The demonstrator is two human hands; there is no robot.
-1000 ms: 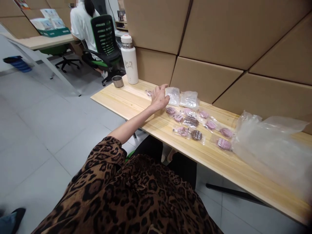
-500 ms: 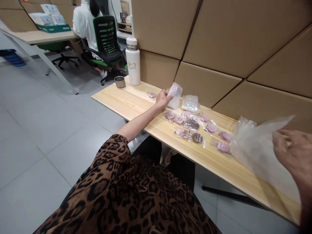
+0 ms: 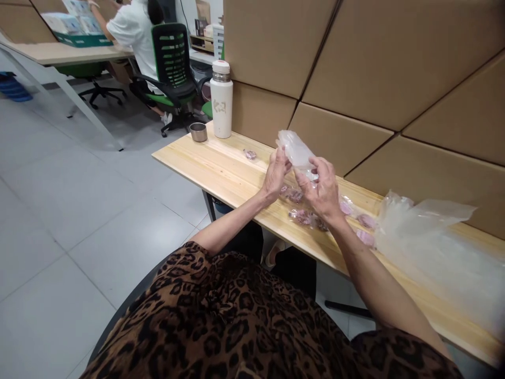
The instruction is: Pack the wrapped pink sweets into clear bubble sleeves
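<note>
A whitish translucent plastic pouch (image 3: 296, 151) is raised a little above the table between my two hands. My left hand (image 3: 276, 171) holds its left side, with the fingers curled and partly hidden. At the lower right corner, the thumb and fingers of my right hand (image 3: 321, 187) close on it. Below my hands lie several round pink and brown sweets in clear wrappers, such as this wrapped sweet (image 3: 301, 216); my right hand covers some of them. One wrapped sweet (image 3: 250, 154) sits apart to the left.
A large clear plastic bag (image 3: 430, 247) spreads over the right of the wooden table (image 3: 185, 158). A white bottle (image 3: 222, 102) and a metal cup (image 3: 198, 132) stand at the far left. Cardboard boxes (image 3: 355, 63) wall the back. Another person (image 3: 136, 37) sits at a farther table.
My right hand has left the large bag, which has sunk onto the table, and has come across to the pouch. My left hand has shifted slightly right, with the pouch now tilted.
</note>
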